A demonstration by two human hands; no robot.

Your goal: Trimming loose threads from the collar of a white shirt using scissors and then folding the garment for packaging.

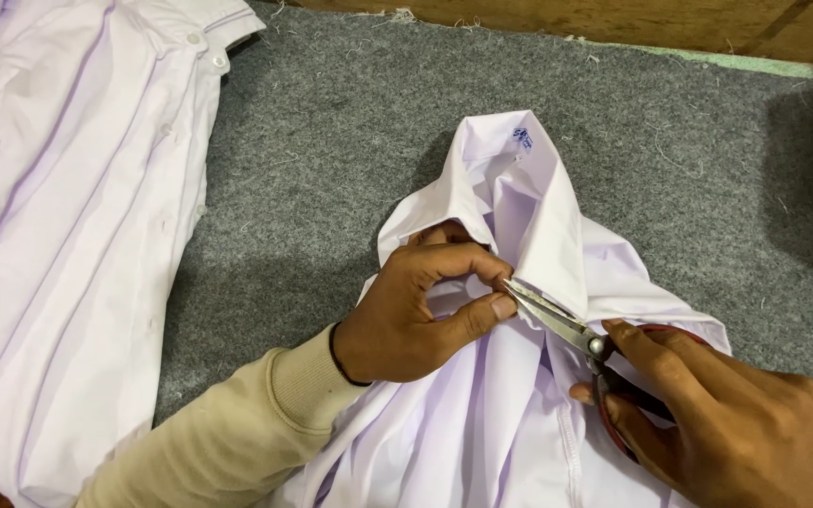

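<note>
Left hand (406,315) has thumb and forefinger pinched tight on a fold of the pale lilac cotton shirt (510,395), right at the tips of the red-handled steel scissors (576,339) — blades nearly closed against that fold just below the upturned collar. Right hand (717,414) has its fingers curled through the scissor handles, gripping them. The shirt is bunched on the grey felt mat (331,160) — a stack of matching pale shirts (68,226) lies well left of it.
</note>
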